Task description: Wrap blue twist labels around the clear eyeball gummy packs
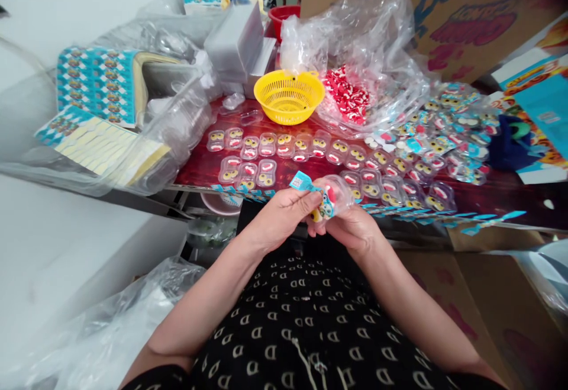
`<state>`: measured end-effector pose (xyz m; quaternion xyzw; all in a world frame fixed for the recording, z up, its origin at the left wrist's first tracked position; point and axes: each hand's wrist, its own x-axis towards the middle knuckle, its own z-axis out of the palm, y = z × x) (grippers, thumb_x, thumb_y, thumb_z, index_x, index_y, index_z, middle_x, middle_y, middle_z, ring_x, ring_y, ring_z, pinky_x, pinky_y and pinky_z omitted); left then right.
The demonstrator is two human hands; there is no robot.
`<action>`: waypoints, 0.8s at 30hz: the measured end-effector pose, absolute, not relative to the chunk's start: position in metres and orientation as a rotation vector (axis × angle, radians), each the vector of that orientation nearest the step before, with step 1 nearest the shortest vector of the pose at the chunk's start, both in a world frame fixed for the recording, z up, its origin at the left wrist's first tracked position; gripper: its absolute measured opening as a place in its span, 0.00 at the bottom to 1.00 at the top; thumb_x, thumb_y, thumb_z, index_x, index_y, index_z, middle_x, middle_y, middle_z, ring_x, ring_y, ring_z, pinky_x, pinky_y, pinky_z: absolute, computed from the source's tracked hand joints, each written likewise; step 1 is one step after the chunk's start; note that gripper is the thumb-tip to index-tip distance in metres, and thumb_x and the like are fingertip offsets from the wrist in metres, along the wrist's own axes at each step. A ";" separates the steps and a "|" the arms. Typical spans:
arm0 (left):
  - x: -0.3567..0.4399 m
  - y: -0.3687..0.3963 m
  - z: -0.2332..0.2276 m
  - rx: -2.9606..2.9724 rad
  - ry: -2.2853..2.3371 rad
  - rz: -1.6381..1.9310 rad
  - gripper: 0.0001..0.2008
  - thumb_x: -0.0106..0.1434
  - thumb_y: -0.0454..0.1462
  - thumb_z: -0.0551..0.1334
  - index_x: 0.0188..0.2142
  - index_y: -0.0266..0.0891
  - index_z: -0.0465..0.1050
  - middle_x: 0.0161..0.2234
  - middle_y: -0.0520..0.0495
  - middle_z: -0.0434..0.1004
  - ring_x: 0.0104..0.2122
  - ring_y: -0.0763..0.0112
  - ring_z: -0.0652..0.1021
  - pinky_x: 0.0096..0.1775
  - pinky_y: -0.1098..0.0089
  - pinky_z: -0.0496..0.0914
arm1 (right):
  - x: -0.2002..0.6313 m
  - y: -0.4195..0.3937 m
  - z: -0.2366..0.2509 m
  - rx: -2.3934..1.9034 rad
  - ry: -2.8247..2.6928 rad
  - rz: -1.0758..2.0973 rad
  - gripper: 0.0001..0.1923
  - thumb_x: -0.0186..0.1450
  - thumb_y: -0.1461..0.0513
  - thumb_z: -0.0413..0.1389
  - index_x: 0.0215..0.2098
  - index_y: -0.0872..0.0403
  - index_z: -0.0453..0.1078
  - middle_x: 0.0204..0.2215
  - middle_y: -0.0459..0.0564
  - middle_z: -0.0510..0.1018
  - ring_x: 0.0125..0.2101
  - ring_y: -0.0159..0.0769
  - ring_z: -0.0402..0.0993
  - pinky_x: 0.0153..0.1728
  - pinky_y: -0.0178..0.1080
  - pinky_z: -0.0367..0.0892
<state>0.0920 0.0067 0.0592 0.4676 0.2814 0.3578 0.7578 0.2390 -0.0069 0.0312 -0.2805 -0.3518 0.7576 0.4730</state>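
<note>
Both hands are up over the lap, just short of the surface [501, 197] edge, and they meet on one small clear blister pack [333, 197]. The left hand [277, 218] comes in from the left, its grip pressed together, thumb and forefinger pinching a blue paper label [302, 182] that sticks up and to the left off the pack. The right hand [352, 230] sits underneath and to the right, fingers curled shut around the pack, cradling it from below. So the pack lies right between the two grips, touching both, with its long axis running roughly left to right, slightly tilted up toward the right. Neither hand is nearer; each has it.

The look of it: a rounded transparent shell, glossy, with a red-and-white piece and a yellow bit showing through, and a printed blue card against its left side.

Just beyond the grips, further from the body, rows of filled blisters [284, 147] lie flat on the dark red surface, each with yellow and red contents. Beyond those stands a yellow basket [289, 95], and to its right a crumpled clear bag [355, 47] holding red-and-white pieces. A strip of blue labels [444, 215] hangs along the surface edge, right of the right hand. Far to the left of the left hand, sheets of printed cards [95, 82] are stacked.
</note>
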 end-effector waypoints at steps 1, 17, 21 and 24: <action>0.093 0.006 0.059 1.028 0.617 0.783 0.24 0.62 0.55 0.67 0.23 0.38 0.77 0.20 0.48 0.75 0.21 0.74 0.74 0.25 0.72 0.68 | 0.238 -0.006 0.031 -0.681 -0.854 1.859 0.19 0.56 0.48 0.70 0.38 0.48 0.75 0.16 0.39 0.75 0.16 0.33 0.69 0.25 0.38 0.71; 0.095 0.011 0.048 1.248 0.986 1.179 0.09 0.65 0.43 0.67 0.36 0.40 0.82 0.36 0.47 0.82 0.34 0.71 0.78 0.36 0.72 0.72 | 0.238 -0.011 0.035 -1.067 -0.825 1.240 0.09 0.56 0.54 0.71 0.29 0.49 0.79 0.22 0.41 0.79 0.24 0.30 0.70 0.29 0.36 0.68; 0.092 0.013 0.049 1.043 0.875 1.241 0.09 0.63 0.44 0.69 0.38 0.42 0.81 0.35 0.51 0.81 0.34 0.73 0.78 0.41 0.72 0.71 | 0.244 -0.008 0.030 -1.063 -0.813 1.210 0.09 0.57 0.56 0.71 0.28 0.49 0.76 0.21 0.39 0.76 0.23 0.28 0.69 0.30 0.34 0.67; 0.090 0.016 0.052 0.915 0.846 1.275 0.09 0.60 0.43 0.72 0.31 0.41 0.79 0.29 0.53 0.77 0.29 0.75 0.75 0.37 0.73 0.71 | 0.249 -0.010 0.026 -1.041 -0.863 1.195 0.09 0.57 0.55 0.71 0.30 0.48 0.77 0.23 0.39 0.77 0.24 0.29 0.70 0.31 0.35 0.69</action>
